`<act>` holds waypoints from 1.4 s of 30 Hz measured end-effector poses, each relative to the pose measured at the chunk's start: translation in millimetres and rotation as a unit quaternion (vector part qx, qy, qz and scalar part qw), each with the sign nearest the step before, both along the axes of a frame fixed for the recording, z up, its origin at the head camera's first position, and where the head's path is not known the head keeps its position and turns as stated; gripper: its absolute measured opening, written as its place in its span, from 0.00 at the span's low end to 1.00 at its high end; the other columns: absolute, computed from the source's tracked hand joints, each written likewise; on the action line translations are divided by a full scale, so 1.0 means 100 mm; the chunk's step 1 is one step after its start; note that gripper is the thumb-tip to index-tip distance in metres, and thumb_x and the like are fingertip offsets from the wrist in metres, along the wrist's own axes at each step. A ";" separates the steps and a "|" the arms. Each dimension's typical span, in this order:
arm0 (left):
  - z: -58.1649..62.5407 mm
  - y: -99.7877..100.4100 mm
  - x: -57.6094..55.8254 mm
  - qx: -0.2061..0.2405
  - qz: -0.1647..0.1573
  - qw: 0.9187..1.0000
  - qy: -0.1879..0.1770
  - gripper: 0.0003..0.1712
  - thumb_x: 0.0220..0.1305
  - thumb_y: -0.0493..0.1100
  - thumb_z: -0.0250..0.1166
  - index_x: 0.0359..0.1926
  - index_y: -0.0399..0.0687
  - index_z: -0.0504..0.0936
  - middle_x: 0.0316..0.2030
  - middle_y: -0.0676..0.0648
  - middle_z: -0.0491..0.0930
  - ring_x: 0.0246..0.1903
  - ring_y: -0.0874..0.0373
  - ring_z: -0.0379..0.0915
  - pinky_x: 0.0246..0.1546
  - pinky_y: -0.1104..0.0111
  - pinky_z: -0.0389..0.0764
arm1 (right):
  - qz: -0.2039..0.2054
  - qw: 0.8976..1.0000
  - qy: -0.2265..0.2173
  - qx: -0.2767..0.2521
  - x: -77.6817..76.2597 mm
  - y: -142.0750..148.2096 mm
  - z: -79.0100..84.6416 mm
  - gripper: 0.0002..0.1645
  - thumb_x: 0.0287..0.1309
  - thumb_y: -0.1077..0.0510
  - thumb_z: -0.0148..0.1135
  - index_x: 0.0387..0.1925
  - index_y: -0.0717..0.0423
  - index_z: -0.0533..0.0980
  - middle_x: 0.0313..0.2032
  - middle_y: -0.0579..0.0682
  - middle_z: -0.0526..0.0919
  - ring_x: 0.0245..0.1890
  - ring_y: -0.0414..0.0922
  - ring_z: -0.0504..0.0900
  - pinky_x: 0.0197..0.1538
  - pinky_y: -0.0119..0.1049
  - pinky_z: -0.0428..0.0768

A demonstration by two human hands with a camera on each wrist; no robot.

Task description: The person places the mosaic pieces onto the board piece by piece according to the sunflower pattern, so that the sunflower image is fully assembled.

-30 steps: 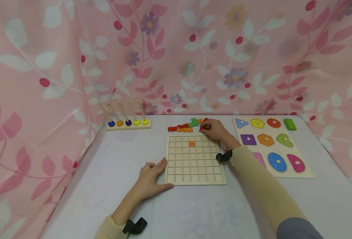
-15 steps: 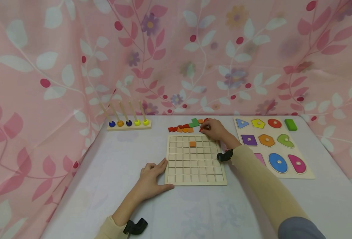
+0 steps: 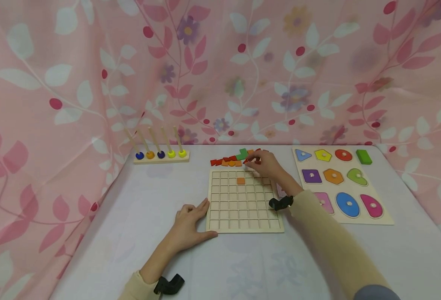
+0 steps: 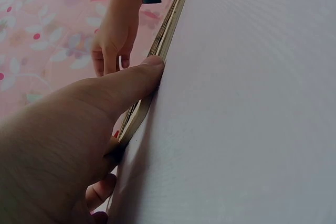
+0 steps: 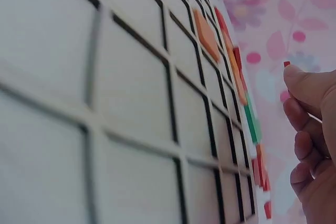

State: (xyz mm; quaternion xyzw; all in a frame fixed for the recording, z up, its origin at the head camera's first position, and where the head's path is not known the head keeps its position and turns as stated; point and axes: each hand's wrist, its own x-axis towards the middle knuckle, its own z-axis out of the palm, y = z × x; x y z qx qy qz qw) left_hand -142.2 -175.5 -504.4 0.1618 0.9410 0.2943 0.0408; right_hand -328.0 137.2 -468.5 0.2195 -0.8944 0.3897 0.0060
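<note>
The pale wooden grid board point(image 3: 242, 204) lies flat, with one orange square tile point(image 3: 240, 181) in a cell of its upper part. My left hand point(image 3: 188, 227) is at its lower left corner, thumb along the near edge and extended fingers against the left edge. In the left wrist view the thumb point(image 4: 152, 65) touches the board's side point(image 4: 139, 116). Above the board's far edge, my right hand point(image 3: 265, 162) pinches a small red piece point(image 5: 286, 64) between thumb and forefinger. Most of that piece is hidden by the fingers.
Red, orange and green flat pieces point(image 3: 229, 160) lie in a row behind the board. A peg stand with coloured beads point(image 3: 161, 160) stands at back left. To the right are a knobbed shape puzzle point(image 3: 340, 187) and a green block point(image 3: 364, 156). A pink floral curtain point(image 3: 220, 75) hangs behind.
My right hand has shifted a little to the left over the far edge of the board, with the red piece in its fingers. My left hand and the board have stayed put.
</note>
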 end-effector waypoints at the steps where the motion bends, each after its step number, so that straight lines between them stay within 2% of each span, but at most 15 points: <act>1: 0.00 0.00 0.00 0.001 0.000 1.000 0.000 0.58 0.55 0.65 0.80 0.80 0.48 0.66 0.81 0.52 0.60 0.62 0.50 0.63 0.62 0.47 0.62 | 0.004 1.000 0.004 -0.002 0.03 -0.04 0.00 0.16 0.70 0.56 0.70 0.52 0.62 0.86 0.46 0.57 0.89 0.39 0.51 0.75 0.41 0.40 0.72; 5: -0.01 -0.01 0.00 0.001 0.001 1.000 0.000 0.58 0.55 0.66 0.80 0.80 0.48 0.67 0.81 0.52 0.60 0.61 0.50 0.63 0.62 0.47 0.62 | 0.015 1.000 0.001 -0.016 0.19 -0.20 -0.03 0.14 0.69 0.55 0.72 0.50 0.60 0.88 0.45 0.54 0.90 0.41 0.49 0.76 0.41 0.38 0.73; 8: -0.02 -0.01 0.01 -0.004 0.003 1.000 -0.001 0.58 0.55 0.67 0.80 0.80 0.49 0.66 0.81 0.53 0.60 0.61 0.50 0.63 0.61 0.48 0.62 | 0.006 0.999 -0.020 -0.031 0.28 -0.30 -0.06 0.14 0.68 0.54 0.73 0.49 0.58 0.88 0.45 0.53 0.90 0.43 0.50 0.77 0.42 0.39 0.76; 13: -0.02 -0.02 0.00 -0.009 0.004 1.000 0.000 0.59 0.55 0.67 0.79 0.80 0.50 0.66 0.81 0.54 0.60 0.61 0.51 0.63 0.61 0.49 0.62 | -0.018 0.997 -0.052 -0.045 0.36 -0.40 -0.15 0.15 0.68 0.52 0.73 0.51 0.56 0.87 0.46 0.51 0.89 0.42 0.49 0.78 0.46 0.40 0.79; 16: -0.02 -0.02 0.01 -0.006 0.003 1.000 0.002 0.59 0.55 0.67 0.79 0.80 0.50 0.66 0.81 0.54 0.60 0.61 0.51 0.63 0.61 0.48 0.62 | -0.022 0.997 -0.052 -0.043 0.39 -0.42 -0.19 0.15 0.69 0.51 0.73 0.51 0.55 0.87 0.48 0.52 0.88 0.42 0.48 0.80 0.49 0.42 0.81; 26: -0.05 -0.01 0.02 -0.005 -0.001 1.000 -0.005 0.59 0.56 0.67 0.79 0.80 0.49 0.66 0.81 0.53 0.60 0.62 0.49 0.63 0.62 0.46 0.63 | 0.012 0.999 -0.007 -0.044 0.43 -0.40 -0.31 0.13 0.66 0.56 0.75 0.48 0.59 0.87 0.46 0.54 0.88 0.44 0.49 0.87 0.54 0.48 0.84; 31: -0.03 -0.01 0.02 -0.005 0.001 1.000 0.000 0.58 0.56 0.66 0.80 0.80 0.49 0.66 0.81 0.52 0.60 0.62 0.49 0.63 0.62 0.46 0.63 | 0.025 0.999 0.012 -0.042 0.41 -0.41 -0.31 0.13 0.65 0.56 0.75 0.47 0.60 0.88 0.43 0.54 0.88 0.43 0.49 0.87 0.60 0.53 0.77; 33: -0.02 -0.01 0.01 -0.005 0.002 1.000 0.002 0.58 0.56 0.66 0.80 0.80 0.49 0.66 0.81 0.52 0.61 0.62 0.49 0.63 0.62 0.47 0.63 | 0.029 0.999 0.026 -0.037 0.41 -0.41 -0.30 0.13 0.65 0.57 0.76 0.46 0.60 0.88 0.43 0.54 0.89 0.43 0.49 0.85 0.60 0.53 0.75; 39: -0.03 -0.01 0.00 -0.006 0.002 1.000 0.003 0.58 0.55 0.67 0.80 0.80 0.49 0.66 0.81 0.53 0.61 0.62 0.50 0.63 0.61 0.48 0.63 | 0.036 0.998 0.058 -0.014 0.42 -0.41 -0.31 0.12 0.65 0.56 0.75 0.45 0.59 0.89 0.43 0.53 0.90 0.43 0.50 0.78 0.50 0.48 0.75; 42: -0.02 -0.01 0.01 -0.004 0.002 1.000 0.002 0.58 0.55 0.67 0.80 0.80 0.50 0.66 0.81 0.52 0.61 0.62 0.49 0.63 0.61 0.48 0.63 | 0.033 0.997 0.062 -0.007 0.42 -0.41 -0.32 0.13 0.64 0.56 0.76 0.46 0.59 0.89 0.44 0.54 0.90 0.44 0.51 0.79 0.51 0.48 0.75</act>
